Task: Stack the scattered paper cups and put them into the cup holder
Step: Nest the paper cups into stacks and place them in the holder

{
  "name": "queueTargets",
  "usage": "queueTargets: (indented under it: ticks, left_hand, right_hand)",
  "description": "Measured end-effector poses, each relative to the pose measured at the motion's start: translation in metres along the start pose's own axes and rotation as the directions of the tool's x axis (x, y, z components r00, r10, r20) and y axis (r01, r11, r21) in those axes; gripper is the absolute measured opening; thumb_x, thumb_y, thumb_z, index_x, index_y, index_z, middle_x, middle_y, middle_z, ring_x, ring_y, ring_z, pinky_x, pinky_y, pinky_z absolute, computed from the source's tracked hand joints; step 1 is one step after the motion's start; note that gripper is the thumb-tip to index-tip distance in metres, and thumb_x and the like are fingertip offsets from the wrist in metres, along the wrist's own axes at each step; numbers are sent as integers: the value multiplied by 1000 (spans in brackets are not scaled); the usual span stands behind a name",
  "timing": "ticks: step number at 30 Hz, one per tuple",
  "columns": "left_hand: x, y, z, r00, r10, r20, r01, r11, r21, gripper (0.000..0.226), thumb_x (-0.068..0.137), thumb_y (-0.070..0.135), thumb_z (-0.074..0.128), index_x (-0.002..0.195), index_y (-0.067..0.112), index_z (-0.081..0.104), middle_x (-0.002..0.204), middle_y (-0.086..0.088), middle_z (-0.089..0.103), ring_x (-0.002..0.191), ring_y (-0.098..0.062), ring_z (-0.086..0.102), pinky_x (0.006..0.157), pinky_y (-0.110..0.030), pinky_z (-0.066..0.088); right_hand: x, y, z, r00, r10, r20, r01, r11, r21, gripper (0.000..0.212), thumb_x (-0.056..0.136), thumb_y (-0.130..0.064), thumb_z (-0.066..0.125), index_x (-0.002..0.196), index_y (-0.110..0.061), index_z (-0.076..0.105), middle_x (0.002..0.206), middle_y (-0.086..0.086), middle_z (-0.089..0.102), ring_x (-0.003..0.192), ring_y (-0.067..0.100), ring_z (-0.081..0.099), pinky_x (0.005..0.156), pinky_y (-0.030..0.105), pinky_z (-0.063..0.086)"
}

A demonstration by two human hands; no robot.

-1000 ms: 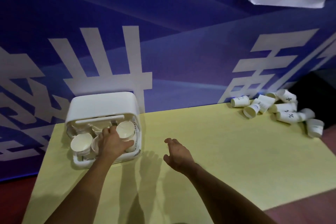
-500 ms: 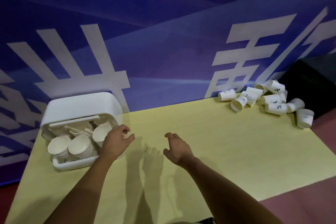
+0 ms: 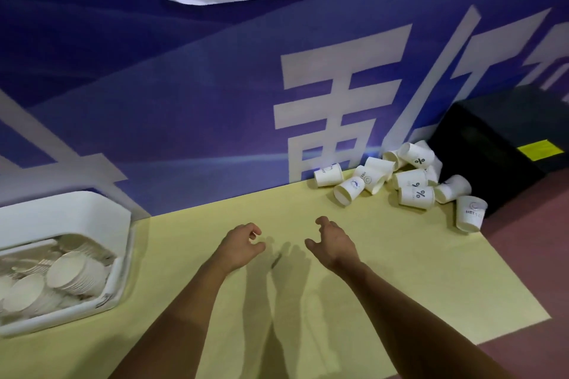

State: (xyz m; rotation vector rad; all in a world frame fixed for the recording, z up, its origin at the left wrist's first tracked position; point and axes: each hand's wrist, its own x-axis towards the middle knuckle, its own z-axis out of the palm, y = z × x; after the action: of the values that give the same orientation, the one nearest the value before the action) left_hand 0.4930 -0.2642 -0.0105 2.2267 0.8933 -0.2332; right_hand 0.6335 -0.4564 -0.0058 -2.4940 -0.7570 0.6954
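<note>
both hands hover empty over the yellow table cover (image 3: 354, 301), the left hand (image 3: 238, 248) and right hand (image 3: 334, 243) close together with fingers loosely curled. the scattered paper cups (image 3: 412, 184) lie heaped at the far right against the blue banner (image 3: 184, 86), well apart from the hands. the white cup holder (image 3: 67, 218) sits at the left edge with stacked cups (image 3: 70, 271) inside.

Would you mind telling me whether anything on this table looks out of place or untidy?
Yes: the loose paper cups lie jumbled, mostly tipped on their sides, at the table's far right corner against the blue backdrop, unstacked. The cup holder at left holds stacks. The left hand and right hand hover empty between them.
</note>
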Motion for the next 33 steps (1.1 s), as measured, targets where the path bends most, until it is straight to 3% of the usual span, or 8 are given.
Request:
queueTargets:
  ticks: [2, 6, 11, 16, 20, 25, 30, 33]
  left_hand:
    - [24, 26, 6, 999, 14, 31, -15, 999, 36, 34, 88, 33, 67, 120, 22, 59, 121, 0, 58, 97, -15, 55, 93, -29, 47]
    - [74, 67, 18, 997, 25, 77, -32, 996, 89, 48, 89, 34, 66, 132, 20, 51, 134, -2, 52, 119, -21, 54, 97, -30, 44]
    - [128, 101, 36, 991, 44, 124, -63, 985, 159, 60, 88, 32, 67, 141, 18, 44, 144, -5, 45, 123, -24, 52, 101, -32, 43]
    - [174, 128, 53, 988, 79, 132, -103, 976, 192, 71, 87, 30, 68, 149, 17, 35, 151, -5, 39, 135, -25, 42, 108, -33, 38]
    - [212, 149, 66, 989, 127, 75, -139, 972, 187, 79, 83, 23, 70, 152, 17, 30, 153, -5, 36, 137, -27, 38, 113, -35, 34]
    - [245, 162, 82, 986, 124, 110, -147, 961, 235, 93, 80, 24, 76, 156, 21, 22, 157, -4, 31, 140, -30, 32, 115, -41, 33]
    - [259, 163, 96, 993, 105, 50, -115, 953, 279, 88, 79, 29, 78, 151, 25, 28, 143, -10, 36, 131, -31, 39, 109, -41, 41]
    - [256, 160, 99, 998, 51, 40, -59, 970, 237, 78, 79, 31, 78, 145, 22, 37, 136, -10, 37, 125, -30, 46, 103, -38, 44]
  right_hand:
    - [18, 20, -15, 998, 59, -25, -57, 996, 68, 58, 90, -42, 58, 138, -15, 40, 130, 9, 55, 116, 27, 55, 91, 38, 48]
    - [55, 53, -29, 984, 174, -43, -159, 959, 234, 67, 87, -46, 63, 140, -11, 40, 131, 13, 57, 119, 30, 55, 95, 39, 47]
    - [99, 82, -35, 961, 272, -49, -242, 913, 327, 69, 87, -47, 66, 136, -6, 40, 127, 16, 60, 118, 33, 55, 90, 39, 45]
    - [139, 96, -34, 917, 396, -46, -324, 806, 496, 72, 88, -49, 65, 134, -2, 36, 126, 20, 58, 116, 36, 56, 87, 39, 45]
    - [166, 103, -29, 876, 483, 4, -374, 673, 638, 79, 87, -54, 65, 134, 0, 34, 126, 17, 58, 115, 35, 56, 86, 37, 44]
    - [189, 105, -20, 829, 558, 26, -408, 574, 710, 79, 83, -54, 69, 131, 1, 37, 128, 16, 57, 119, 34, 54, 90, 35, 41]
    - [199, 106, -12, 829, 557, 44, -405, 545, 734, 74, 80, -50, 74, 131, -5, 44, 125, 9, 59, 115, 29, 57, 97, 39, 46]
    - [196, 108, -10, 849, 527, 40, -392, 577, 717, 62, 80, -44, 74, 125, -11, 49, 118, 4, 64, 107, 25, 61, 90, 36, 48]
